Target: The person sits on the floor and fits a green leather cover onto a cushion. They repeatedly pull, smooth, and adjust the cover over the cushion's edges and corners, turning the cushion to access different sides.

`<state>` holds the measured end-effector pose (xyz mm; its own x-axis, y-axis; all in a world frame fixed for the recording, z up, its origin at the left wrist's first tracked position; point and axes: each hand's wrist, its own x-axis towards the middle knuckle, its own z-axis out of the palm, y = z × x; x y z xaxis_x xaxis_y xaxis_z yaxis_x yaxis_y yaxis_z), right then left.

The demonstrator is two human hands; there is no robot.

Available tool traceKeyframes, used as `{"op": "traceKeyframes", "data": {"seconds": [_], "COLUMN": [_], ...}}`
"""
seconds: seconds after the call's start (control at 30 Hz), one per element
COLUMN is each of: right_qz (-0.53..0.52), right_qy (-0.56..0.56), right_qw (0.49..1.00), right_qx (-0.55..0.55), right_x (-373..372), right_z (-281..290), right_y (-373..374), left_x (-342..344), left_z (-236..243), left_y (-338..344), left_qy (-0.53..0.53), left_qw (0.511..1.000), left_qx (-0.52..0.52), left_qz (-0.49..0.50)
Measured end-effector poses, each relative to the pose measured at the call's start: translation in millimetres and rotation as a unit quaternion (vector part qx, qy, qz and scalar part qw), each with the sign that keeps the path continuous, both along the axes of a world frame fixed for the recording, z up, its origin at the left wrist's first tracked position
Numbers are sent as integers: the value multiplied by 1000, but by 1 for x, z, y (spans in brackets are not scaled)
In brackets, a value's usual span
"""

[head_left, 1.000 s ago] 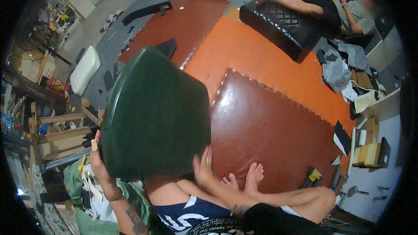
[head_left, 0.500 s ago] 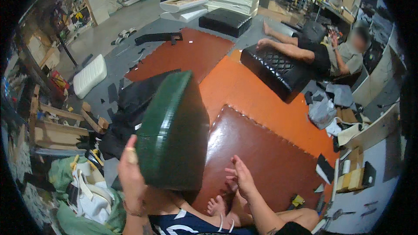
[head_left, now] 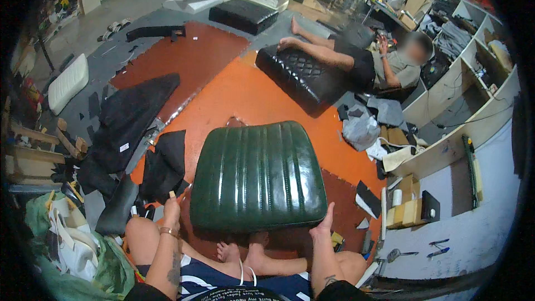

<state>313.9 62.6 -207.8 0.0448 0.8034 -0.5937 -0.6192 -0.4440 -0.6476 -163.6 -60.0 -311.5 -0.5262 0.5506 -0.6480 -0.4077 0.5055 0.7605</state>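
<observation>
A glossy dark green seat cushion (head_left: 259, 175) with stitched ribs stands before me, its ribbed face tilted toward me and its lower edge just above my bare feet. My right hand (head_left: 323, 224) holds its lower right corner, palm against the edge. Beside the lower left corner is my left hand (head_left: 171, 212), a small gap apart from the cushion. One finger of it points up with a yellowish covering at the tip; the other fingers are partly hidden.
Black fabric pieces (head_left: 131, 120) lie left of the cushion on the orange sheet (head_left: 234, 89). A person rests their legs on a black quilted cushion (head_left: 304, 81). Grey bundles (head_left: 359, 128) and a pale shelf (head_left: 446, 145) are at right, a green sack (head_left: 111, 262) at near left.
The green cushion has turned from edge-on to show its ribbed face, and moved right. My right hand has come to its lower right corner; my left hand has come off its side.
</observation>
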Motion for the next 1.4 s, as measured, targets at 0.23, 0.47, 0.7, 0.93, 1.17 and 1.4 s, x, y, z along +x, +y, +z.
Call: {"op": "traceKeyframes", "data": {"seconds": [0.23, 0.47, 0.7, 0.93, 1.17, 1.4], "right_qz": [-89, 191, 104, 416, 201, 232], "right_qy": [28, -484, -753, -691, -761, -687], "right_qw": [993, 828, 600, 548, 485, 652], "right_qx": [-74, -208, 249, 224, 382, 219], "right_x": [23, 45, -4, -70, -97, -80], "right_z": [-103, -112, -70, -63, -67, -93], "right_y": [-24, 19, 118, 198, 252, 212], "left_x": [16, 53, 88, 90, 100, 92], "left_z": [35, 53, 48, 8, 10, 4], "left_y": [32, 94, 111, 89, 103, 95], "left_qy": [75, 374, 579, 600, 605, 601], "left_qw": [984, 907, 733, 717, 720, 738], "left_qx": [-121, -131, -65, -77, -103, -44], "left_qz": [-103, -146, -351, -346, -323, -304]}}
